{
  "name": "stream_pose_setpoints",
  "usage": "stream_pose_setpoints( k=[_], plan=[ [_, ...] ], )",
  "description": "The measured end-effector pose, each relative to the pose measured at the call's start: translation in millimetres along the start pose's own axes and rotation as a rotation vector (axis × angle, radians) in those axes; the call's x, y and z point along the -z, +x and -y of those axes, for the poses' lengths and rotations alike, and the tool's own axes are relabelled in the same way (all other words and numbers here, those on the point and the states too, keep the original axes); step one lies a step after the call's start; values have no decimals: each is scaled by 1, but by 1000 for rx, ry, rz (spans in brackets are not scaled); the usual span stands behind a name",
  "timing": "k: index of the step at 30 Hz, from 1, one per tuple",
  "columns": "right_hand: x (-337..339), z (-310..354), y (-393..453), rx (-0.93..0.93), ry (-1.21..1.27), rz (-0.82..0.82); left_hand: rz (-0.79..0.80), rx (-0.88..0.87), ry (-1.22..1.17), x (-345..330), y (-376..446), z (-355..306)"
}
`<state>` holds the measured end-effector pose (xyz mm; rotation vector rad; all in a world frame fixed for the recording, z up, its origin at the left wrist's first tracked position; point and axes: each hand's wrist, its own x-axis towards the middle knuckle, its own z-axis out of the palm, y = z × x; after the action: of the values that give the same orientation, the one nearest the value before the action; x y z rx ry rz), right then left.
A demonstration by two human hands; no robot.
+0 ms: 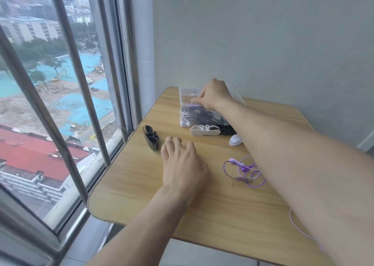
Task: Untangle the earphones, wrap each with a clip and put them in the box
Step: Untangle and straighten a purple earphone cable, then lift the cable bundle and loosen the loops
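Right hand (214, 95): fingers curled, seemingly pinching a purple item inside box (185, 95).
Left hand (182, 162): flat, relaxed on table (141, 184).
Box: clear, holds bundled earphones.
Purple earphones (244, 170): loose on table.

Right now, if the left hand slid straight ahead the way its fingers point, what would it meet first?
Probably bare table at first. The left hand lies flat, fingers aimed up the table between the black clip and the white clip. The white clip, then the clear box, seem nearest that line, though depth is unclear.
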<state>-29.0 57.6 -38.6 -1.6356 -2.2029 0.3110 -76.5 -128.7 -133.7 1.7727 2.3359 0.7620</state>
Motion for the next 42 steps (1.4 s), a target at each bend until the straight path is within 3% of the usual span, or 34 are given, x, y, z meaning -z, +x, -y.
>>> stream_pose_setpoints(
  k=[5,12,16,19,22,26,29,35,39,42],
  plan=[
    [4,-4,-28,52,147,177,10,3,-3,3,-2,3],
    [54,-27,-65,191,234,-195,-22,-59,-49,9,-7,-13],
    [74,-65,-95,215,141,-309,-11,-233,-174,4,-14,-35],
    [87,-95,-132,130,198,-312,63,-395,-210,-4,-20,-53],
    [88,-132,-167,-4,183,-156,163,-468,-124,-15,-28,-67],
    [75,-173,-212,-124,39,72,168,-455,-16,-27,-31,-73],
    [61,-190,-235,-114,40,126,122,-438,-52,-30,-28,-78],
    [47,-208,-248,-41,208,-3,58,-361,-154,-27,-19,-80],
    [58,-214,-254,-19,391,-93,-93,-250,-175,-24,-17,-79],
    [80,-214,-262,3,379,-90,-199,-115,-207,-16,-11,-71]
  ],
)
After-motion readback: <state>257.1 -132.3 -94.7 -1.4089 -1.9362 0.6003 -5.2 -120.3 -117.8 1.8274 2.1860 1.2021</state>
